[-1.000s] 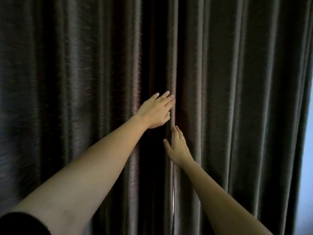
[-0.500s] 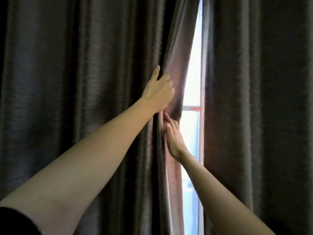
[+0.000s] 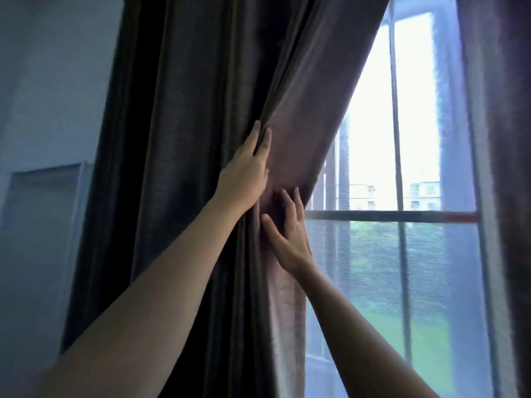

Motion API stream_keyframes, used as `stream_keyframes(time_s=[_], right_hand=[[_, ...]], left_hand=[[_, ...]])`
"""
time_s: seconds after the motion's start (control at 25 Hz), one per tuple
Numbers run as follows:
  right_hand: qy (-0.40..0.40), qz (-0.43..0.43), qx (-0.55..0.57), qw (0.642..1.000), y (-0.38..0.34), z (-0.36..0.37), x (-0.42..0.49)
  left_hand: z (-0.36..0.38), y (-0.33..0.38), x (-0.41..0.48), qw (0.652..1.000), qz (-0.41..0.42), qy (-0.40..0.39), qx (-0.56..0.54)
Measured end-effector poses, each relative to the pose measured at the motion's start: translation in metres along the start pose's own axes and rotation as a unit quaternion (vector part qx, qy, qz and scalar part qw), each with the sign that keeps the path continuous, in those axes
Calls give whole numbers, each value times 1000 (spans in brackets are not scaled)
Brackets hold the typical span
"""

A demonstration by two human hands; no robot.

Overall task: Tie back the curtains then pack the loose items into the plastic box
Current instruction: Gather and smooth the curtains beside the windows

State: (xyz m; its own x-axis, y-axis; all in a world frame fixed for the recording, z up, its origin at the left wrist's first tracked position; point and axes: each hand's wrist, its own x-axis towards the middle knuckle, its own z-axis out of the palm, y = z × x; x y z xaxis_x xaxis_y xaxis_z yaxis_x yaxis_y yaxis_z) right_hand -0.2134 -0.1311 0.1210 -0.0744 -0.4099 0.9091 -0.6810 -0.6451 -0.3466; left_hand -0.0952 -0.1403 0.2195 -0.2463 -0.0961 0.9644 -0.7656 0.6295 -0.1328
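Curtain (image 3: 201,139) left (window (image 3: 402,254) right)

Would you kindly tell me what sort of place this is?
Most likely a room in a home, perhaps a bedroom: a heavy dark curtain, a tall paned window looking out on grass and buildings, and a plain wall.

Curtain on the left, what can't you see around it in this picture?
Head view:
- Left curtain: top and bottom cut off by the frame edges.
- Right curtain: mostly cut off by the right edge.
- Buildings outside: blurred and washed out by glare.
- Tie-back and plastic box: nowhere in view.
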Motion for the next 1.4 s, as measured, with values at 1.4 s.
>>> stream_keyframes(time_s=[1.4], right_hand=[[94, -88, -4, 992, -3, 347, 97]], left_hand=[[28, -343, -70, 911, -352, 7, -217]])
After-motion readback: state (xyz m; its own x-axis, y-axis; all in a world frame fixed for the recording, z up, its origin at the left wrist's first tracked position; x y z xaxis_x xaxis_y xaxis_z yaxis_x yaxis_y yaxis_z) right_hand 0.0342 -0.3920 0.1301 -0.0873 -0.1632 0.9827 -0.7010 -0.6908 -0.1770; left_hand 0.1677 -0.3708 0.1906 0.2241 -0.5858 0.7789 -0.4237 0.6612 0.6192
